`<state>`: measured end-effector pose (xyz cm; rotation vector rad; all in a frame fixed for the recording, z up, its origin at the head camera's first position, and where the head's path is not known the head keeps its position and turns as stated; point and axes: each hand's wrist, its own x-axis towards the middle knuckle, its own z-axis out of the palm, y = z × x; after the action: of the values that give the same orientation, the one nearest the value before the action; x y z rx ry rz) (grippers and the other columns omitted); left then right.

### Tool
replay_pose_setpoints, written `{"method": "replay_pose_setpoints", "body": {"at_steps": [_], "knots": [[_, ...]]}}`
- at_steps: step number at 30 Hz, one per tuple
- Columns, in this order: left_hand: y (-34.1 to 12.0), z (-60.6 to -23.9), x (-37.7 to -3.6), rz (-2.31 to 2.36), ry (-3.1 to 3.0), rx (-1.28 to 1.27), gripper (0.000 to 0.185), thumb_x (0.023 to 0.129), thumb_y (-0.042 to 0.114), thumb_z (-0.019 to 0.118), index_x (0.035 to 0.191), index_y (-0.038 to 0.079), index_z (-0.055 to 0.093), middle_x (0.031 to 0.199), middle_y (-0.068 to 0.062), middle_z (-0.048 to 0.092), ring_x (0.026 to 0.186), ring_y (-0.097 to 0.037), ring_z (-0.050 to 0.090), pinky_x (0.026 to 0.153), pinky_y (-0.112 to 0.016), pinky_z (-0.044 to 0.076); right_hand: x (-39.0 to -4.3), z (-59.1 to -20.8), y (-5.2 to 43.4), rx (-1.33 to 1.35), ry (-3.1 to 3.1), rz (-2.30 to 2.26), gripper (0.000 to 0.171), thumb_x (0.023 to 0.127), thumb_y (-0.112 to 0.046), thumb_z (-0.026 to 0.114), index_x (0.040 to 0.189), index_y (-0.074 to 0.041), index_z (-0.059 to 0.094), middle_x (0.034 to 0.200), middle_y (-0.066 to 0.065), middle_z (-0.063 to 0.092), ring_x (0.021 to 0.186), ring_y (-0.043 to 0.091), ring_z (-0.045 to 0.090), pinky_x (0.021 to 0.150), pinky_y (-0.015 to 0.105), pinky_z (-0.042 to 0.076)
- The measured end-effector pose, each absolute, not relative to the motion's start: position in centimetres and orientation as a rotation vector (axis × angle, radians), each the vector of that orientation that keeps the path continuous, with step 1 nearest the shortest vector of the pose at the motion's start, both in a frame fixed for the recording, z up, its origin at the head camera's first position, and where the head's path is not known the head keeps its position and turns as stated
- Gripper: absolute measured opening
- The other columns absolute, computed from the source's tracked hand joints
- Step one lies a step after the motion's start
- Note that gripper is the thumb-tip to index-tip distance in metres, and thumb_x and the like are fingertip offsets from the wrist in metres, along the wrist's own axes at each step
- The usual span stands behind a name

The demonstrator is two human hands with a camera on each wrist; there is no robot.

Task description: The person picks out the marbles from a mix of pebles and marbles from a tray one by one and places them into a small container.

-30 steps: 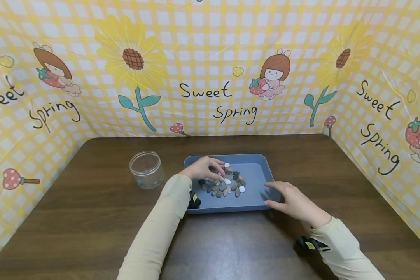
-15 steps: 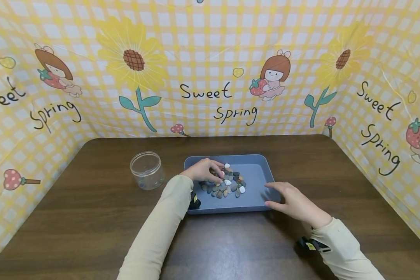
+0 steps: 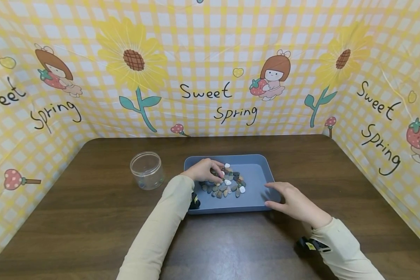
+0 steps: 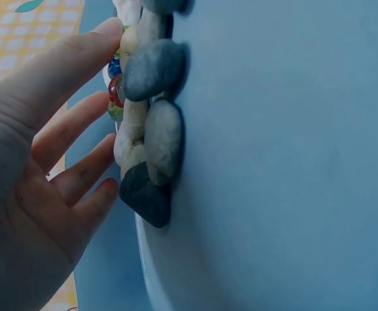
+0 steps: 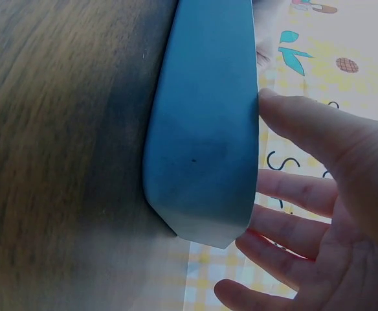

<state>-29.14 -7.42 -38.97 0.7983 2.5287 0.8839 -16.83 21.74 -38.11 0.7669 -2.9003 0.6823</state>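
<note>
My left hand (image 3: 204, 170) reaches into a blue-grey tray (image 3: 257, 190) over a spread of pebbles (image 3: 219, 191). In the left wrist view its thumb and loosely bent fingers are at the far side of the stones, beside a red glass marble (image 4: 116, 91) and a blue marble (image 4: 114, 67). Nothing shows gripped there, though stones hide part of the fingertips. My right hand (image 3: 295, 200) is at the tray's right end. Seen from the right wrist, its thumb touches the tray's rim, and the extended fingers lie along the end wall (image 5: 202, 149).
A clear round jar (image 3: 147, 171) without a lid stands left of the tray, with a few small coloured pieces at its bottom. A brown wooden table (image 3: 91, 217) bears everything. Yellow checked cloth (image 3: 203, 50) hangs behind and at both sides.
My left fingers have drawn slightly closer together and lower over the pebbles than a second ago. The right hand, the tray and the jar stay in place.
</note>
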Motion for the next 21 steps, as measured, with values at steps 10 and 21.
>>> {"method": "replay_pose_setpoints", "body": {"at_steps": [10,21], "knots": [[-7.23,-38.74,-28.93,0.860,2.550,0.796,0.009,0.081,0.016,0.073,0.089,0.012,0.075,0.140,-0.006,0.051,0.135,-0.027,0.040,0.107,-0.040,0.039,-16.86,-38.09,21.77,0.764,-2.908,0.686,0.050,0.083,-0.027,0.069,0.122,0.002,0.057,0.122,0.018,0.061,0.115,0.035,0.055,0.095,0.051,0.045],[-7.35,-38.71,-28.89,0.885,2.554,0.821,0.008,0.082,0.014,0.071,0.088,0.010,0.075,0.141,-0.008,0.049,0.135,-0.028,0.039,0.105,-0.041,0.041,-16.92,-38.01,21.67,0.746,-2.937,0.702,0.052,0.083,-0.027,0.069,0.125,0.001,0.055,0.124,0.019,0.059,0.117,0.036,0.054,0.097,0.051,0.044]]}}
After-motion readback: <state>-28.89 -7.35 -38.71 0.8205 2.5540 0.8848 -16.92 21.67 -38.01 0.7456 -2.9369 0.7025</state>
